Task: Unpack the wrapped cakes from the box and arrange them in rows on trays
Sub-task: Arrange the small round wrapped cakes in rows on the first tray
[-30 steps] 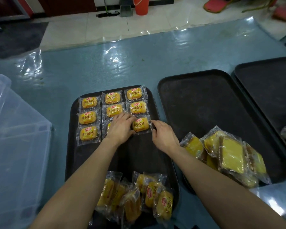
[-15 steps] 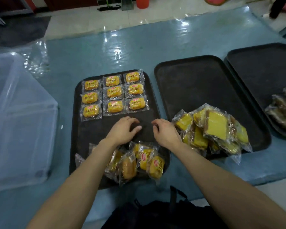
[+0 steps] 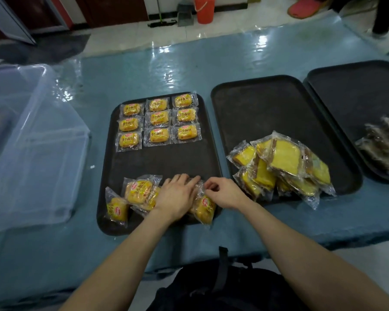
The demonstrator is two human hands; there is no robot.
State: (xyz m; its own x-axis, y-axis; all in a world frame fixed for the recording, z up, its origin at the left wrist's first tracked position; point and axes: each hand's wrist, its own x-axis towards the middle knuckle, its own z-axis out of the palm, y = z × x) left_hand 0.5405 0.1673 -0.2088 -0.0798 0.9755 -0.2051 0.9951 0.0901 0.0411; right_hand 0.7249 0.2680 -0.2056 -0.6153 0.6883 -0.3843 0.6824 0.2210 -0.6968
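A black tray (image 3: 162, 160) holds small wrapped yellow cakes (image 3: 158, 118) in three neat rows of three at its far end. A loose pile of the same cakes (image 3: 138, 190) lies at its near end. My left hand (image 3: 176, 198) rests flat on the pile, fingers stretched forward. Beside it, my right hand (image 3: 225, 194) has its fingers curled and pinches the wrapper edge of a cake (image 3: 204, 209) at the pile's right side. Part of the pile is hidden under both hands.
A clear plastic box (image 3: 32, 142) stands at the left. The middle tray (image 3: 267, 108) carries a heap of square yellow cake slices (image 3: 285, 157) at its near end. A third tray (image 3: 350, 90) at the right holds dark wrapped cakes (image 3: 382, 144). A black bag (image 3: 222, 288) sits below the table edge.
Both hands drew back from the third row of cakes to the loose pile at the tray's near end. The right hand's fingers have curled onto a wrapper.
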